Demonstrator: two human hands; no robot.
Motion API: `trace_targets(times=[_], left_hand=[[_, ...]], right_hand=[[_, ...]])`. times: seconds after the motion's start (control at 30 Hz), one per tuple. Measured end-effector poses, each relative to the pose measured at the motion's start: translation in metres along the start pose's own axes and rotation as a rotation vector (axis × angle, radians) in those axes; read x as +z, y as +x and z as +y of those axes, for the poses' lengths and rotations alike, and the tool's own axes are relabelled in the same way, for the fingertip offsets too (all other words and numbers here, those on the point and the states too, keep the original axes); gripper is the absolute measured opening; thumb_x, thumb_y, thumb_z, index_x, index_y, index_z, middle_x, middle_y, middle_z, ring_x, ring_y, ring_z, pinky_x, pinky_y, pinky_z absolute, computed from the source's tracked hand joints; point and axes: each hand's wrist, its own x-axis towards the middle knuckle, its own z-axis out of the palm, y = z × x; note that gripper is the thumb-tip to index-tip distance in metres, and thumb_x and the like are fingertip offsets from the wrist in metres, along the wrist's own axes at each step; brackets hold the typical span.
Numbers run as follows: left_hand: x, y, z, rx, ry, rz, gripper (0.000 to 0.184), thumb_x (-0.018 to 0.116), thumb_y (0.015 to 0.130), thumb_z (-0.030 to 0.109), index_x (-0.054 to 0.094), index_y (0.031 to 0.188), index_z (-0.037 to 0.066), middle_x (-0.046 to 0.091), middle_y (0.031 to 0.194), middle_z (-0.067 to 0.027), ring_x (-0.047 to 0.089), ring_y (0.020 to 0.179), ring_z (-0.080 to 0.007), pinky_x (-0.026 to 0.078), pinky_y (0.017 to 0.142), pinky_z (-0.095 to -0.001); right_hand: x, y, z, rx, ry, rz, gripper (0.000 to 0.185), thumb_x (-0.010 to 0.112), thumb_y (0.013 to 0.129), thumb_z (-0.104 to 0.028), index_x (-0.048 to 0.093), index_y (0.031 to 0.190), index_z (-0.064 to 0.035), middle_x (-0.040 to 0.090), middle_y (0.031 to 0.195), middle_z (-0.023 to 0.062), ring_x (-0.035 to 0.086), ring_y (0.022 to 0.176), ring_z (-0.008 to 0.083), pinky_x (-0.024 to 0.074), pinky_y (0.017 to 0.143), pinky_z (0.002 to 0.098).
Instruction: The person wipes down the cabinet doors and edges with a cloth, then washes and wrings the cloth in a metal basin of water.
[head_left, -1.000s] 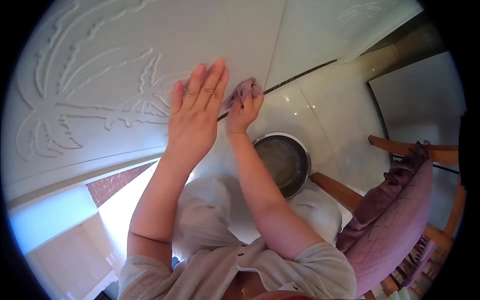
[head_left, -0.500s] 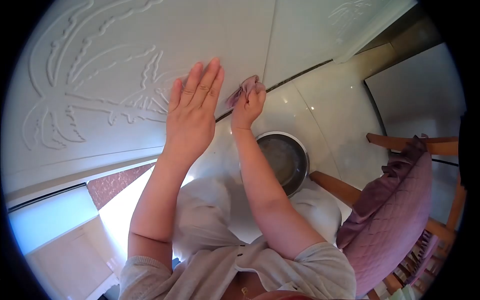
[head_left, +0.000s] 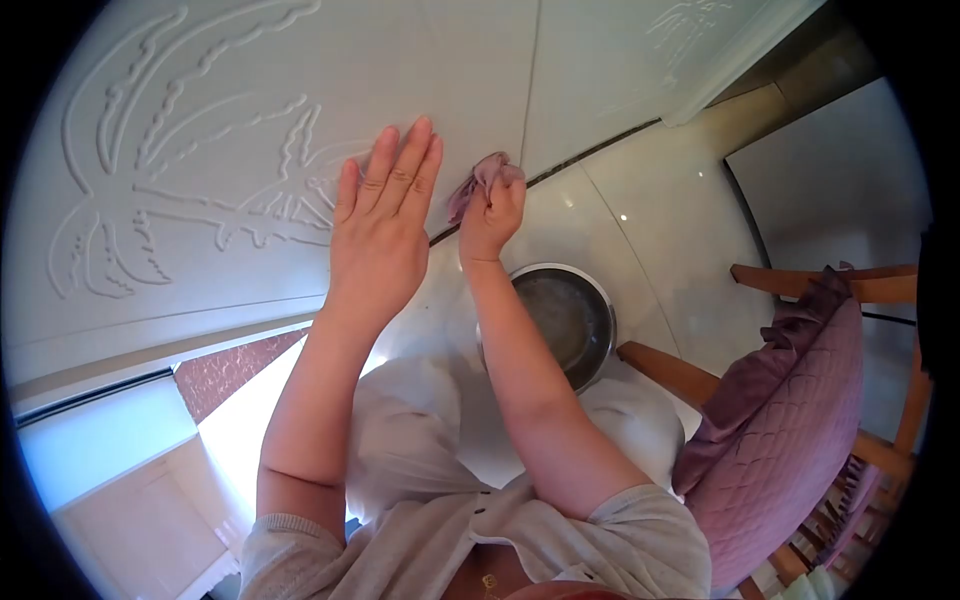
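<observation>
My left hand (head_left: 382,235) is stretched out with its palm toward the white wall panel (head_left: 440,70), which carries a raised palm-tree relief. Its fingers are straight, and nothing is in it. My right hand (head_left: 492,222) grips a crumpled mauve cloth (head_left: 484,178) low on the panel, just above the dark seam where the panel meets the floor. Part of the cloth hangs out to the left of the fingers. Below my right hand, a round metal basin (head_left: 560,315) stands on the floor, partly covered by my right forearm. It seems to contain water.
A wooden chair (head_left: 670,375) with a mauve quilted cover (head_left: 790,430) stands close on my right. Glossy pale tiles (head_left: 640,240) make up the floor. A dark grey panel (head_left: 830,190) rises at the far right. At the lower left lies a reddish-brown patch (head_left: 235,370).
The cloth and my right hand have shifted very slightly left along the panel's lower edge. My left hand stays nearly where it was, and the whole view has drifted a little.
</observation>
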Motion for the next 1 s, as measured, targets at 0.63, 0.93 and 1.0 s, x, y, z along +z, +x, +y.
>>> trace_targets(times=[0.63, 0.93, 1.0], left_hand=[[-0.003, 0.0, 0.005, -0.022, -0.057, -0.042, 0.076, 0.045, 0.074, -0.009, 0.033, 0.146, 0.012, 0.027, 0.154, -0.0047, 0.02, 0.144, -0.028, 0.011, 0.114, -0.0504], [0.0, 0.001, 0.004, -0.02, -0.068, -0.029, 0.076, 0.045, 0.074, -0.009, 0.033, 0.146, 0.011, 0.028, 0.154, -0.0054, 0.02, 0.144, -0.0282, 0.009, 0.114, -0.0511], [0.002, 0.002, 0.006, -0.024, -0.076, -0.026, 0.076, 0.045, 0.074, -0.009, 0.034, 0.146, 0.011, 0.028, 0.154, -0.0054, 0.02, 0.144, -0.0281, 0.009, 0.114, -0.0512]], right_hand=[[-0.04, 0.014, 0.054, -0.086, -0.543, 0.271, 0.022, 0.055, 0.081, 0.007, 0.063, 0.102, 0.0052, 0.055, 0.104, 0.0122, 0.058, 0.092, 0.0234, 0.0465, 0.081, 0.0285], [0.006, 0.009, 0.007, -0.326, -0.486, 0.138, 0.014, 0.055, 0.078, 0.009, 0.063, 0.09, 0.0067, 0.055, 0.097, 0.012, 0.056, 0.09, 0.0243, 0.0471, 0.079, 0.0306], [0.013, 0.01, -0.009, -0.465, -0.553, 0.063, 0.017, 0.056, 0.076, 0.011, 0.062, 0.091, 0.0073, 0.055, 0.098, 0.0139, 0.056, 0.092, 0.0271, 0.0469, 0.08, 0.0309]])
